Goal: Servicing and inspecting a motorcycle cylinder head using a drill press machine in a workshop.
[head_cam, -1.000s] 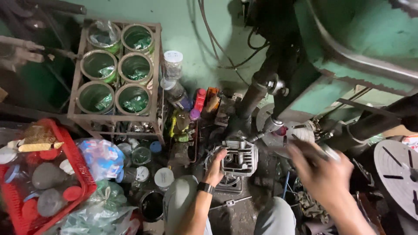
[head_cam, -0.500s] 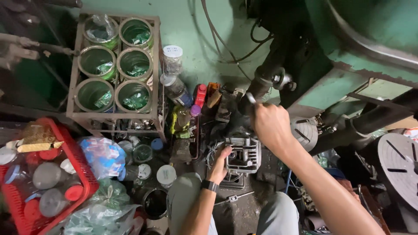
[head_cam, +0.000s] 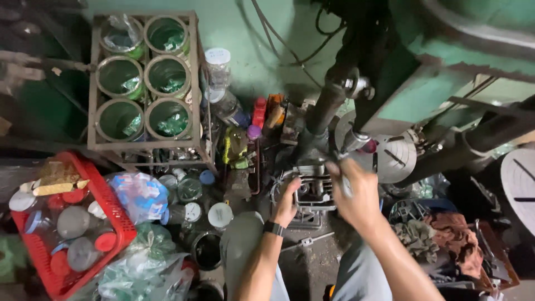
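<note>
Grey cast metal forms the finned, boxy engine part (head_cam: 313, 188), which is seated on the machine's work surface directly below the dark vertical spindle column (head_cam: 329, 106) of the green-painted drill press (head_cam: 446, 61). The part is judged heavy, rigid and not fragile, though the thin fins may be sharp at the edges and the surface is probably oily, hence slippery. A hold on the solid side walls is advised, not on the fins.

The left hand (head_cam: 287, 202), with a black wristband, is pressed against the left side of the part; its fingers are curled around that side, closed on the casting to steady it. The right hand (head_cam: 356, 192) is raised at the right edge of the part, just beneath a bright cylindrical metal fitting (head_cam: 355, 139) on the machine. Its fingers are closed around a slim, light-coloured object that is blurred; what it is cannot be told.

A round slotted metal plate (head_cam: 398, 156) is located just right of the hands. Well apart to the left, a rusty metal rack of green-lined round tins (head_cam: 144, 83) and a red plastic basket of capped jars (head_cam: 67, 223) are stood on the cluttered floor. Crumpled brown rags (head_cam: 446, 226) are lying near the right forearm.
</note>
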